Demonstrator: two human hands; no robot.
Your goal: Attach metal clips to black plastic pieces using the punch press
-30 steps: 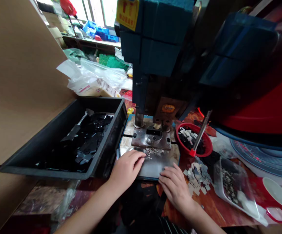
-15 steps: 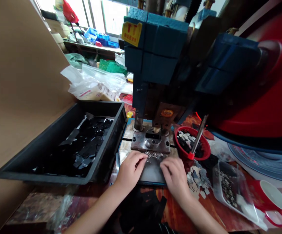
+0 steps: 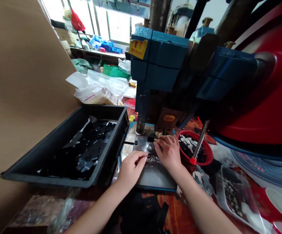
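The right hand [image 3: 168, 151] is on the metal block [image 3: 141, 145] under the big blue press [image 3: 165, 65], near the middle of the table [image 3: 177, 216]. Its fingers are pressed close together and their tips pinch a little black piece [image 3: 152, 136] that sits on top of the block. The press hangs right over this spot, so the room there is tight.

The left hand [image 3: 131, 165] is nearer the front edge of the table. It rests on the gray plate [image 3: 153, 177] in front of the block. Its fingers are curled, with thumb and first finger close together at a heap of tiny shiny bits [image 3: 152, 159]. I cannot tell if it has picked one up. The two hands are just beside each other.

A big black bin [image 3: 58, 152] fills the left side of the table and touches the plate's edge. Flat black scraps [image 3: 92, 146] lie in it. A tall cardboard wall [image 3: 21, 81] stands behind the bin at the left edge.

Just right of the right hand is a red bowl [image 3: 207, 160] with small pieces inside. A thin tool with a red tip [image 3: 199, 143] leans in it. Pale flat pieces [image 3: 201, 178] lie on the table in front of the bowl. At the right front corner are a clear tray [image 3: 230, 191] of small bits and a white cup [image 3: 280, 203]. Clear plastic bags [image 3: 99, 86] sit at the back, left of the press.
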